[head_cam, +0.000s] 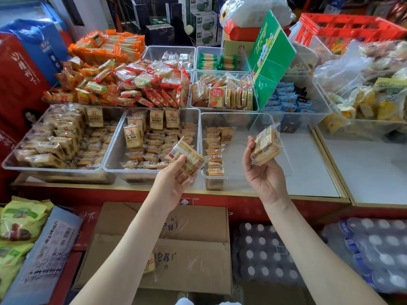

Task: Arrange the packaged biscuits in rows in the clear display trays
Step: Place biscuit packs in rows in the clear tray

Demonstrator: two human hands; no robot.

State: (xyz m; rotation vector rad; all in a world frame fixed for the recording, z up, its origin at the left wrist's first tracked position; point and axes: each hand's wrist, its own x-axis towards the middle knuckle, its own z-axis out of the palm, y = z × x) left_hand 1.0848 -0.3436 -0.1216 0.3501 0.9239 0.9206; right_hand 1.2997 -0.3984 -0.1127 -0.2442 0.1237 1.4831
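The left hand (pixel 174 181) is gripping a clear-wrapped biscuit pack (pixel 187 157), with the thumb lying on top and the fingers curling underneath. It is holding the pack tilted above the rim shared by the middle tray (pixel 106 167) and the right tray (pixel 242 150). The right hand (pixel 263 175) is turned palm up, its fingers and thumb curling round a second biscuit pack (pixel 265 146), which is hanging tilted over the right tray's near right part.

In the right tray a row of packs (pixel 214 150) is running along the left wall, with the rest of the floor showing bare. The middle tray is holding several rows of like packs, some standing upright at the back. The left tray (pixel 4 165) is sitting heaped with them.

All three trays are resting on the counter (pixel 319 172). Below the arms, a cardboard box (pixel 193 249) is lying beside wrapped bottled water (pixel 262 254).
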